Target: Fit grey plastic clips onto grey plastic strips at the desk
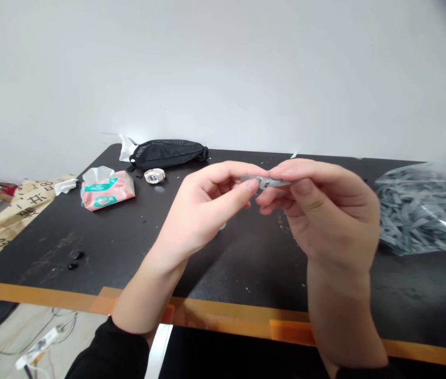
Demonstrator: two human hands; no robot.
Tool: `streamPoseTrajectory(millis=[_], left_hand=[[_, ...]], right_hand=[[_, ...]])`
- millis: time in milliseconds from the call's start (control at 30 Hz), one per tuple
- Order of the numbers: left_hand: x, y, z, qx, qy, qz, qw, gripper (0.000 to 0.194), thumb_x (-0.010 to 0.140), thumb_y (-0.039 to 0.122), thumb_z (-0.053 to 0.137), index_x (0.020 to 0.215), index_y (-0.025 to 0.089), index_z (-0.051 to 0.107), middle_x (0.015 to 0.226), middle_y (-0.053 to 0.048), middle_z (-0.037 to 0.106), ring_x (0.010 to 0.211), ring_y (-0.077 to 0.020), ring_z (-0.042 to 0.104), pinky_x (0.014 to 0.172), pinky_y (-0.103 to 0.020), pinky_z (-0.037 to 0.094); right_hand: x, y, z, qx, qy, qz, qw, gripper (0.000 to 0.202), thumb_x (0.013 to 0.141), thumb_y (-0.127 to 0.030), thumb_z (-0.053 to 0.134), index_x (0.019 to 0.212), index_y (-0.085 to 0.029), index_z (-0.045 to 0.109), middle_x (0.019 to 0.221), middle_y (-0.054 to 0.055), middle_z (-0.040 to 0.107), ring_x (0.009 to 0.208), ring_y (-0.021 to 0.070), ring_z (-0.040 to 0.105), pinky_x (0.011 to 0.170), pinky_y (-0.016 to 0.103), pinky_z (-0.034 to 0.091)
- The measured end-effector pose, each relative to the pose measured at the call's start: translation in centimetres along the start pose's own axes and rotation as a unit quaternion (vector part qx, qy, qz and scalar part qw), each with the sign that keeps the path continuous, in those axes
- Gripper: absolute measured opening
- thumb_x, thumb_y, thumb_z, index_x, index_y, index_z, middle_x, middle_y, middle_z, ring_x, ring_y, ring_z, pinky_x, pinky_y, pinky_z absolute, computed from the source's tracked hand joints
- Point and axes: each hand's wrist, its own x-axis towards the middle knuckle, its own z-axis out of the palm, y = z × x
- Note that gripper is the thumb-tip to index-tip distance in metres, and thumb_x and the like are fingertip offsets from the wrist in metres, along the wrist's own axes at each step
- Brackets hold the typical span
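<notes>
A small flat grey strip (pixel 272 182) with a lighter, shiny piece near its left part is held up above the table between both hands. My left hand (pixel 215 202) pinches its left end between thumb and fingers. My right hand (pixel 321 210) is closed on the other end, thumb in front and fingers behind. The fingertips of the two hands nearly meet over the strip, so parts of it are hidden. To the right of my right hand lies a clear plastic bag (pixel 424 208) full of similar grey strips.
The dark table (pixel 242 268) has orange tape (pixel 239 315) along its front edge. Toward the back left are a pink tissue pack (pixel 108 190), a white watch (pixel 154 176) and a black mesh pouch (pixel 171 152). Small black pieces (pixel 75 260) lie front left. A power strip (pixel 37 347) is on the floor.
</notes>
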Motion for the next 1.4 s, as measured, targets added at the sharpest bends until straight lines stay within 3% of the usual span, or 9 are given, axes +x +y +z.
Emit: streamPoseTrajectory(millis=[133,367,567,700,833,933,1200,1300,1400], left_hand=[[-0.2,0.1,0.8,-0.031,0.037,0.014,0.999,0.009,0.093,0.010,0.071,0.090,0.017,0.076,0.078,0.001,0.075,0.070,-0.0093,0.071,0.067,-0.017,0.059],[-0.5,0.1,1.2,-0.055,0.031,-0.001,0.998,0.011,0.092,0.015,0.076,0.084,0.015,0.068,0.076,0.000,0.075,0.071,-0.0104,0.073,0.068,-0.017,0.060],[-0.6,0.2,1.3,-0.069,0.052,0.006,0.996,0.009,0.093,0.013,0.074,0.085,0.015,0.070,0.078,0.000,0.074,0.072,-0.0107,0.072,0.070,-0.020,0.060],[-0.8,0.0,1.3,-0.076,0.049,0.005,0.996,0.010,0.096,0.015,0.071,0.086,0.017,0.071,0.078,0.001,0.074,0.074,-0.0101,0.071,0.072,-0.019,0.059],[-1.0,-0.1,1.3,-0.057,0.071,0.004,0.996,0.011,0.094,0.015,0.073,0.083,0.018,0.071,0.082,0.001,0.074,0.075,-0.0104,0.069,0.070,-0.020,0.057],[-1.0,-0.1,1.5,-0.023,0.091,0.012,0.996,0.009,0.093,0.017,0.074,0.084,0.018,0.073,0.084,0.001,0.073,0.075,-0.0097,0.066,0.070,-0.019,0.055],[-1.0,-0.2,1.9,0.003,0.128,0.047,0.991,0.006,0.094,0.021,0.075,0.088,0.019,0.075,0.085,0.000,0.073,0.076,-0.0085,0.065,0.070,-0.016,0.054],[-0.9,0.0,1.5,-0.010,0.108,0.019,0.994,0.007,0.093,0.021,0.076,0.086,0.018,0.073,0.083,0.000,0.071,0.074,-0.0086,0.064,0.067,-0.016,0.053],[-0.7,0.4,0.7,-0.068,0.040,-0.034,0.996,0.007,0.092,0.016,0.075,0.086,0.018,0.072,0.076,0.002,0.068,0.070,-0.0064,0.063,0.064,-0.013,0.052]], right_hand=[[0.1,-0.2,0.0,-0.025,-0.012,-0.029,0.999,0.027,0.096,-0.014,0.065,0.103,-0.035,0.082,0.098,0.001,0.074,0.081,0.0158,0.073,0.066,0.031,0.064],[0.1,0.0,0.3,-0.005,0.010,-0.025,1.000,0.030,0.088,-0.004,0.073,0.101,-0.029,0.083,0.089,-0.001,0.073,0.071,0.0120,0.070,0.064,0.026,0.064],[0.0,-0.4,0.6,-0.038,0.004,-0.043,0.998,0.031,0.092,-0.003,0.068,0.100,-0.029,0.084,0.097,0.001,0.073,0.076,0.0121,0.071,0.064,0.027,0.063],[-0.5,-0.6,1.2,-0.073,0.061,-0.037,0.995,0.027,0.089,-0.003,0.075,0.099,-0.027,0.082,0.086,-0.003,0.078,0.073,0.0109,0.073,0.065,0.023,0.064],[-0.9,-1.1,1.7,-0.118,0.104,-0.041,0.987,0.022,0.089,-0.005,0.075,0.099,-0.024,0.080,0.089,-0.004,0.079,0.079,0.0086,0.075,0.074,0.018,0.065],[-1.1,-1.4,1.7,-0.176,0.095,-0.061,0.978,0.019,0.089,-0.005,0.073,0.098,-0.022,0.077,0.095,-0.003,0.078,0.088,0.0078,0.074,0.081,0.016,0.063],[-1.0,-0.4,1.5,-0.271,0.049,-0.128,0.953,0.017,0.092,-0.006,0.070,0.100,-0.021,0.073,0.106,0.002,0.076,0.102,0.0132,0.071,0.090,0.029,0.060],[-0.7,-0.4,1.2,-0.242,0.039,-0.107,0.964,0.017,0.094,-0.006,0.067,0.096,-0.022,0.072,0.100,0.000,0.075,0.100,0.0119,0.070,0.090,0.028,0.058],[-0.4,-0.6,0.6,-0.150,0.001,-0.041,0.988,0.015,0.095,-0.009,0.068,0.095,-0.023,0.072,0.097,-0.002,0.073,0.091,0.0106,0.068,0.080,0.026,0.057]])
